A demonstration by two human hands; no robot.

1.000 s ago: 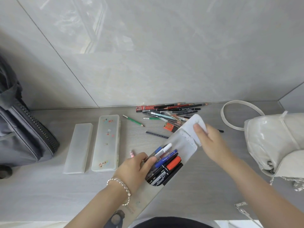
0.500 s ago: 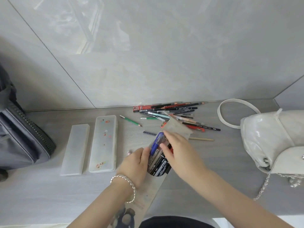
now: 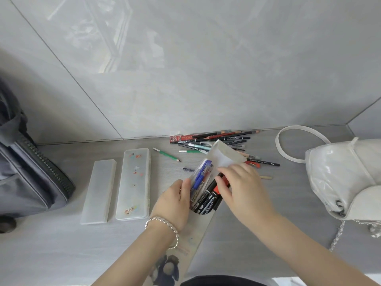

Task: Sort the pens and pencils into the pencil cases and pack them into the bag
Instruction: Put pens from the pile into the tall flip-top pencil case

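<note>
Left grip (image 3: 175,200) clamps the near-left edge of the soft translucent pencil case (image 3: 203,221), thumb against its open mouth. Right grip (image 3: 241,187) pinches the case's flap (image 3: 223,154) with the fingers (image 3: 221,181) curled over the red-capped marker (image 3: 219,187); flap stands folded up and back over the pile. Case lies diagonally on the bench (image 3: 61,250), mouth toward the wall, closed end toward me.

Inside the case: blue pens (image 3: 201,174) on the left side, black markers (image 3: 206,200) on the right, all packed parallel, caps pointing to the mouth.

Loose pens and pencils (image 3: 216,139) heaped against the wall just beyond the flap. Green pencil (image 3: 167,154) lies apart on the left of the heap. Short dark pen (image 3: 188,169) just beside the case mouth. Black pencil (image 3: 262,162) and a wooden stick (image 3: 266,177) stick out right of my right grip.

Two hard cases lie side by side left of my left grip, both closed: plain frosted case (image 3: 99,190) and sticker-dotted clear case (image 3: 134,182), nearly touching.

White bag (image 3: 346,176) at the right bench edge, strap looped toward the wall. Grey backpack (image 3: 26,178) at far left, zipper showing. Bracelet (image 3: 165,226) on left wrist.
</note>
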